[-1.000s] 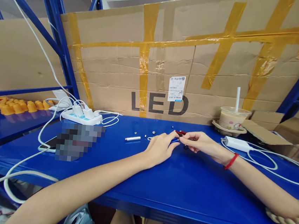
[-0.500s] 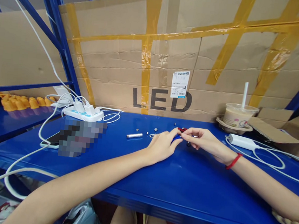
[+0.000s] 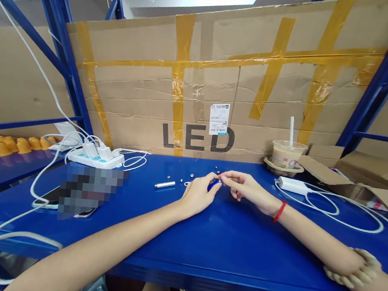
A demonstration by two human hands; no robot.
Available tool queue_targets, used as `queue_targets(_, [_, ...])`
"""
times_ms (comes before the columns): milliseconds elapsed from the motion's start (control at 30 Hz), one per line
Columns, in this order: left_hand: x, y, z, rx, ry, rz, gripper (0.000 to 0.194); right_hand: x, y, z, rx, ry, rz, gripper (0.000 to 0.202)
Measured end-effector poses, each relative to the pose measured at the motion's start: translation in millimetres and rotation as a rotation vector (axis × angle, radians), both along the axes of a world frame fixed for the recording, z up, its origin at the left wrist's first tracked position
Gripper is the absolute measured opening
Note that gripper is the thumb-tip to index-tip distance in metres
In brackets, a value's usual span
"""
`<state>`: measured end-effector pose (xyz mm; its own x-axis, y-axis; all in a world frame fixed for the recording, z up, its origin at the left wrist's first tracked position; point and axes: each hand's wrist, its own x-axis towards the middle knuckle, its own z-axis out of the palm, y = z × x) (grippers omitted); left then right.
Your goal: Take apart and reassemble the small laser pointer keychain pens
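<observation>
Both hands meet over the middle of the blue table (image 3: 232,245), far from the near edge. The left hand (image 3: 199,192) has its fingers curled together and pinches a small dark blue piece (image 3: 213,184) at the fingertips. The right hand (image 3: 241,185) pinches the other end, where a bit of red (image 3: 220,174) shows; whether the two are one part or two pushed together is too small to tell. Both wrists rest on the table, so the piece sits just above the surface, between the two hands.

Just left of the hands lie a short silver tube (image 3: 164,185) and a few tiny round metal bits (image 3: 192,175), all loose on the smooth top. The likely trouble is here: the piece is small and held only by fingertips, so a slip or a skewed push could drop it, and it might roll among the loose bits or off toward the cardboard wall (image 3: 199,86). A sweep of the left forearm could also scatter the tube and round bits.

To the right, a white cable (image 3: 345,212) loops close to the right arm, and a cup with a straw (image 3: 287,154) stands behind; a snagged cable could tug its adapter toward that drink
</observation>
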<state>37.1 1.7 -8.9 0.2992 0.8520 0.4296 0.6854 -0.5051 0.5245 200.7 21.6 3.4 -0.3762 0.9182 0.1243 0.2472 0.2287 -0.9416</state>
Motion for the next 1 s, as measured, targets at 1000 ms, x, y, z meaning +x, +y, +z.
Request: queue_targets(1000, [0.1,-0.3,2.1,-0.001,-0.004,-0.044,0.024,3.1,0.3,4.0,0.046,0.044,0.035,0.041])
